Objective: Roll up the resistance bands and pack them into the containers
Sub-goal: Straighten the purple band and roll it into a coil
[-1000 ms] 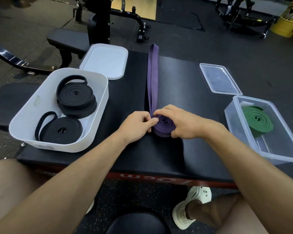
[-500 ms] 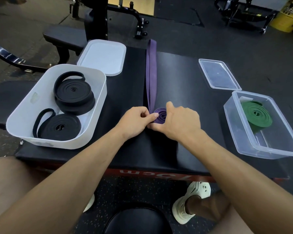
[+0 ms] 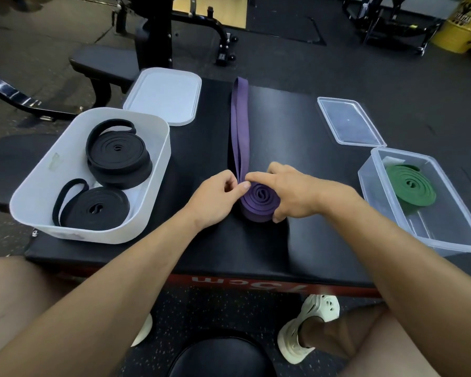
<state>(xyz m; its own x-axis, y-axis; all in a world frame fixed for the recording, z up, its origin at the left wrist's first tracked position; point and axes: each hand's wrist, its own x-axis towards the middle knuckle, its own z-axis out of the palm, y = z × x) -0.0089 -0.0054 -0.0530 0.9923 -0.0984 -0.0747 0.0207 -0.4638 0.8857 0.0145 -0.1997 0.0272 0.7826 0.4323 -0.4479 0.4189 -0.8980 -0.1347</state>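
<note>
Seated person at a black padded tabletop point(image 3: 283, 240), seen from above. The right hand point(image 3: 291, 191) curls round the coiled part of the purple band point(image 3: 260, 198), forefinger laid across the top and thumb at the near side; it hides the coil's right flank. The left hand point(image 3: 215, 197) pinches the band between thumb and forefinger just where the flat strip meets the coil. The uncoiled strip runs straight away along the middle of the tabletop, and its far end drops over the far edge out of sight.

At left, a white tub point(image 3: 38, 186) holds two black rolls point(image 3: 117, 153), one partly stacked on something dark that cannot be made out. A white lid point(image 3: 163, 96) lies just beyond the tub. At right, a clear box point(image 3: 446, 235), its corner at the frame's edge, holds a green roll point(image 3: 411, 189); a clear lid point(image 3: 350, 121) lies just beyond it.

Print on the tabletop's red front edge is upside down and partly covered by the forearms. One pale shoe point(image 3: 310, 322) shows below; the other is mostly hidden behind the left forearm.
</note>
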